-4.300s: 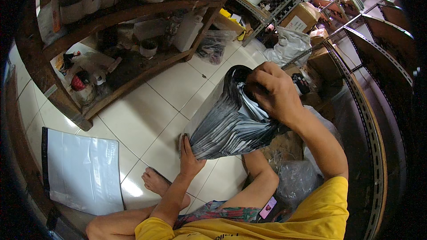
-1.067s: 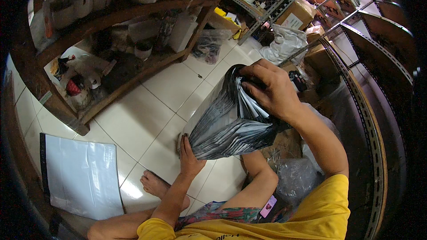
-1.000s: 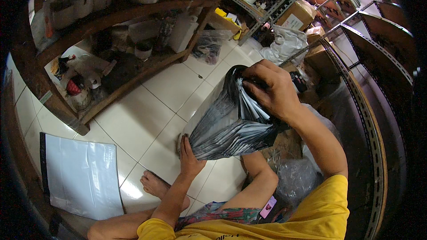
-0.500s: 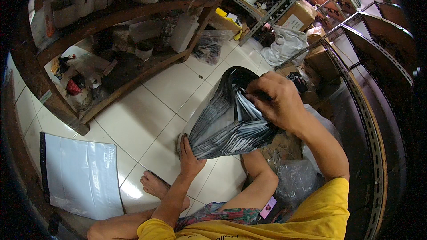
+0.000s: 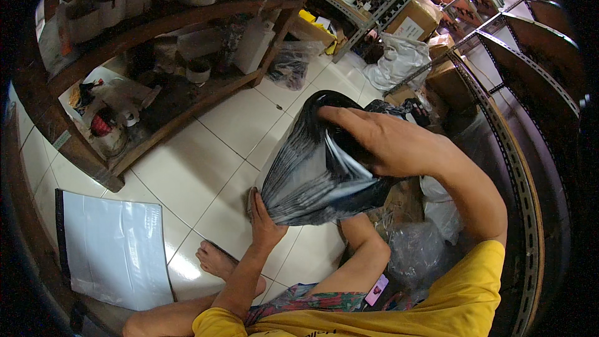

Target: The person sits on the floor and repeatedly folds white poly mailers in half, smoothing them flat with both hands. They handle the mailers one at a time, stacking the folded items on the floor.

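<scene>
A large plastic mailing bag (image 5: 299, 178), dark and glossy with pale grey creased sides, is held up in front of me, its mouth toward the upper right. At its lower left edge my left hand (image 5: 267, 229) is closed on the plastic. My right hand (image 5: 380, 140) reaches into the mouth, one finger stretched toward the far rim; the other fingertips are hidden inside and partly blurred. White layers show within the opening. On the floor at the left lies a flat white-grey mailing bag (image 5: 115, 246) with a black edge strip.
A wooden shelf (image 5: 181, 128) with white pots stands at the far left. Metal racks (image 5: 499, 131) line the right side, with cardboard boxes (image 5: 412, 19) and a white sack (image 5: 396, 65) behind. Crumpled clear plastic (image 5: 418, 249) lies beside my right leg. A pink phone (image 5: 376, 290) rests by my thigh.
My right hand has moved from pinching the layered edges to deeper inside the bag, its elbow swinging right. The creased layers are pulled flatter. My left hand stays put.
</scene>
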The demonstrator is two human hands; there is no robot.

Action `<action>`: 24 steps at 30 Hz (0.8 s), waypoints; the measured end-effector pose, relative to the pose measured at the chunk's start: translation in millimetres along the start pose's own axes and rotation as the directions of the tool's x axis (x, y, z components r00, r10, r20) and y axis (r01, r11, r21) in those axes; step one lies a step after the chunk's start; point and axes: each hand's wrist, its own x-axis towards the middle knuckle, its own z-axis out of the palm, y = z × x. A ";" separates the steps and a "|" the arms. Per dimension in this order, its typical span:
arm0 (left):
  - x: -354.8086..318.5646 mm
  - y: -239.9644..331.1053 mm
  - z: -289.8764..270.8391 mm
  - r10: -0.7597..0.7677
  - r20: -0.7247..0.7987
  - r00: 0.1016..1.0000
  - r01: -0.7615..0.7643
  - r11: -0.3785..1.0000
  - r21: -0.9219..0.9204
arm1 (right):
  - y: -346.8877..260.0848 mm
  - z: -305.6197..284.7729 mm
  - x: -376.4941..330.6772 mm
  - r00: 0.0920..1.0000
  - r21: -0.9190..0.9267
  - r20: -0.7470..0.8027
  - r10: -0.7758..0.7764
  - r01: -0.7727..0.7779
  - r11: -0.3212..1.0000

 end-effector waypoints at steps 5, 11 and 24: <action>3.4 2.5 -2.4 0.092 -0.064 0.994 -0.092 0.996 0.012 | 11.5 10.9 31.0 0.998 -0.125 0.037 0.049 -0.044 0.991; 6.2 2.6 -3.5 0.069 -0.064 0.996 -0.070 0.997 -0.020 | 17.9 16.0 32.5 0.975 -0.118 -0.212 0.068 -0.095 0.989; -1.7 -4.8 8.4 0.029 -0.043 0.999 -0.029 1.000 0.003 | 10.4 35.0 17.1 0.950 -0.135 -0.151 0.274 -0.295 0.946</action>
